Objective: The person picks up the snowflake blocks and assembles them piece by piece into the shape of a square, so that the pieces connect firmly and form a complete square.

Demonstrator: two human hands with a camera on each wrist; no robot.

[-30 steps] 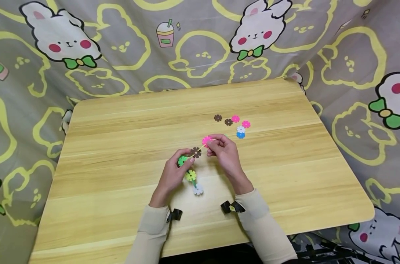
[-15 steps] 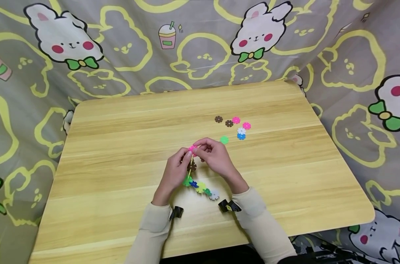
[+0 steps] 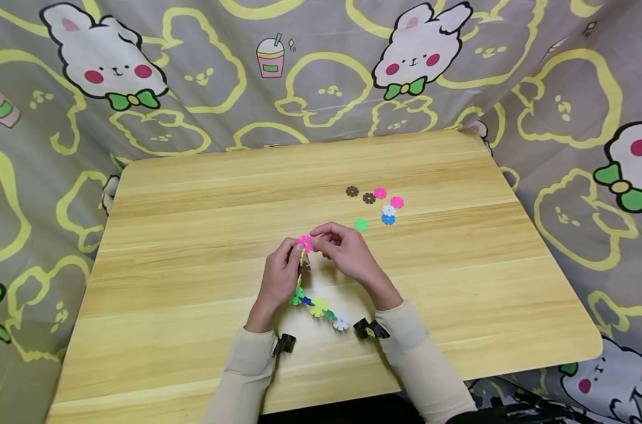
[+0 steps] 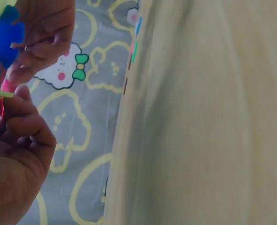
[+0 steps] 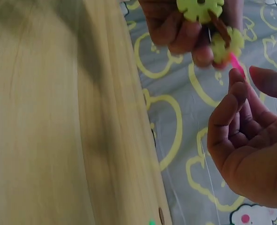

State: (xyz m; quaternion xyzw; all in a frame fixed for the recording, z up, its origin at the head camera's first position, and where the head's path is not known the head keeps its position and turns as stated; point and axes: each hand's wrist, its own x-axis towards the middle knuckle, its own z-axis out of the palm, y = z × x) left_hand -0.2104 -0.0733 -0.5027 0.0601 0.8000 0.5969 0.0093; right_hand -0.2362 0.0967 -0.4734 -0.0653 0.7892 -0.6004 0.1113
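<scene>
A chain of notched plastic snowflake discs (image 3: pixel 318 307) hangs from my left hand (image 3: pixel 281 274), which pinches it near its upper end. A pink disc (image 3: pixel 304 242) tops the chain. Below it come yellow and brown discs, then green, blue, yellow, dark green and white ones. My right hand (image 3: pixel 344 250) holds the pink disc's right edge between curled finger and thumb. In the right wrist view, the pink disc (image 5: pixel 238 65) is edge-on at the fingertips, against a yellow disc (image 5: pixel 226 46). The left wrist view shows a blue disc (image 4: pixel 6 40) close up.
Loose discs lie on the wooden table (image 3: pixel 194 235) beyond the right hand: a green disc (image 3: pixel 361 225), a blue disc (image 3: pixel 388 219), a white disc (image 3: pixel 388 209), two pink and two brown ones. A patterned curtain (image 3: pixel 321 70) surrounds the table.
My right hand has brought the pink disc left to the chain in my left hand. The chain's lower end has swung right. The green loose disc has come into view from behind the right hand.
</scene>
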